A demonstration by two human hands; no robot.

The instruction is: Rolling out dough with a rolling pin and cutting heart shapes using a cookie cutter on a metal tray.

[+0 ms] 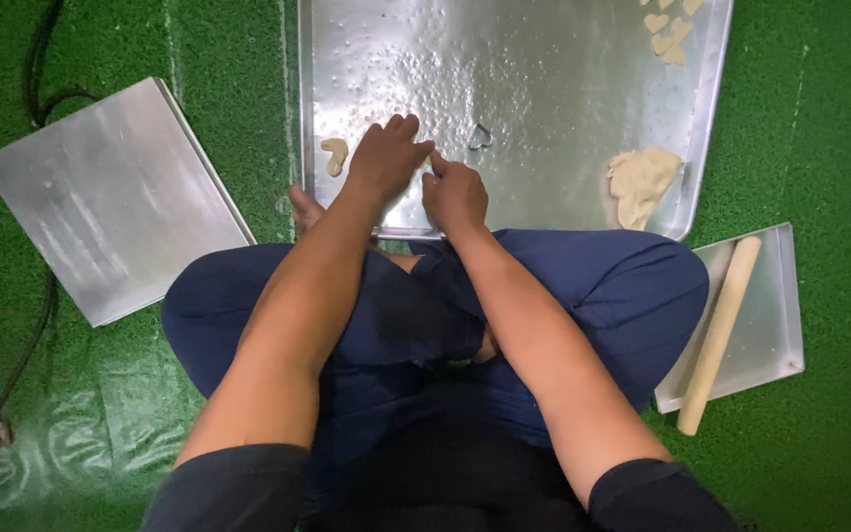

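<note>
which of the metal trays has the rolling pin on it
The small tray at the person's right, partly under the knee. The rolling pin lies on it. The big tray in front holds dough, and the left tray holds nothing.

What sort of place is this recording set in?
Probably an informal floor-level baking spot, not a kitchen counter: a metal tray lies on green turf-like matting, with dough, a heart-shaped cutter and a rolling pin.

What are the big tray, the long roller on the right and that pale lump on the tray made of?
The big tray looks like bare metal, probably aluminium: silvery, with bright glare and a raised rim. The roller seems to be unfinished pale wood, matte and evenly tan. The pale lump looks like soft dough: cream, dull, with ragged edges.
</note>
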